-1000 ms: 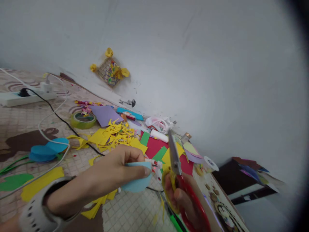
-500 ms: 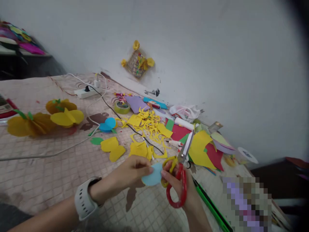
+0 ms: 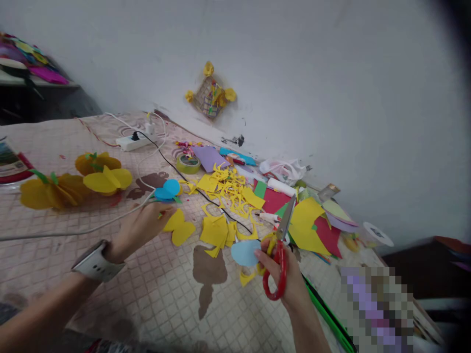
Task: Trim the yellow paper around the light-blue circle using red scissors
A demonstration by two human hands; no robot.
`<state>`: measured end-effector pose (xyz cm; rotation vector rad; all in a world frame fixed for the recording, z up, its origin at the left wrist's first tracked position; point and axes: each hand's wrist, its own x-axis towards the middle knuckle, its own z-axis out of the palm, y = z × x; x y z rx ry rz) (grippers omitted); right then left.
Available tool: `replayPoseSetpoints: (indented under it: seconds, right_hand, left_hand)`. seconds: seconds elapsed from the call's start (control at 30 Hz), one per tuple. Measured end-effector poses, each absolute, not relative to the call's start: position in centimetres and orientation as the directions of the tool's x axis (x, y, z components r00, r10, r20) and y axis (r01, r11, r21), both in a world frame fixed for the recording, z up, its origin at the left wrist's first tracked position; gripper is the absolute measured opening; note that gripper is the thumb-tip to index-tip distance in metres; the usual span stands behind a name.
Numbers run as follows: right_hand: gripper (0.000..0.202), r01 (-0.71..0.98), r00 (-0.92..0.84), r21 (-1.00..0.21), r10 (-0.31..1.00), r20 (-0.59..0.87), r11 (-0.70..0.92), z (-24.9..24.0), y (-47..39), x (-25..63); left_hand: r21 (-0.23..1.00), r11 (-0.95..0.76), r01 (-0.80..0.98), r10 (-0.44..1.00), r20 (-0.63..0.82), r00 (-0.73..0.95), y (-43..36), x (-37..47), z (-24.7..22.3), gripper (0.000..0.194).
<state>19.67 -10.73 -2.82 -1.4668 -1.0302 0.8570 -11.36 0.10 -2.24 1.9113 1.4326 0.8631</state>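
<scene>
In my right hand [image 3: 287, 272] is a pair of scissors [image 3: 277, 255] with red and yellow handles, its blades pointing up and away. The same fingers pinch a light blue paper oval [image 3: 245, 253]. My left hand [image 3: 145, 225], with a watch on the wrist, is low over the table at the left. Its fingertips are beside a yellow paper cutout [image 3: 179, 228] and cover most of a green paper leaf [image 3: 160, 215]; the finger grip is hidden. Just beyond lies a bright blue paper piece [image 3: 167, 190]. A yellow scrap [image 3: 247, 278] is below the blue oval.
Yellow offcuts [image 3: 230, 184] heap up mid-table, with a tape roll [image 3: 188, 163] beside them. Folded yellow paper shapes [image 3: 55, 191] stand left. A power strip [image 3: 134, 142] trails cables across the table. Coloured sheets [image 3: 309, 223] lie right, near a green-edged object [image 3: 327, 314]. A wall closes the back.
My left hand has let go of the light blue oval and moved left to the green leaf. My right hand still keeps the oval and scissors, slightly farther right.
</scene>
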Motion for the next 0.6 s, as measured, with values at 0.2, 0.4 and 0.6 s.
replayPoseSetpoints:
  seconds: [0.2,0.4,0.6]
  right_hand:
    - [0.045,0.159,0.341,-0.987,0.940,0.027,-0.029,-2.5,-10.2,19.7]
    - [0.044,0.160,0.287,-0.985,0.958,-0.015,-0.064,-2.2,-10.3,19.9]
    - [0.042,0.112,0.322,-0.991,0.946,-0.037,-0.077,-3.1,-11.0,21.2]
  left_hand:
    - [0.446,-0.392,0.804,0.920,0.210,0.332,-0.9,-8.1,-3.3,0.022]
    - [0.302,-0.629,0.717,0.768,0.101,0.632,-0.2,-3.5,-4.1,0.033]
    - [0.295,-0.708,0.641,0.677,0.026,0.735,1.3,-2.9,-3.9,0.033]
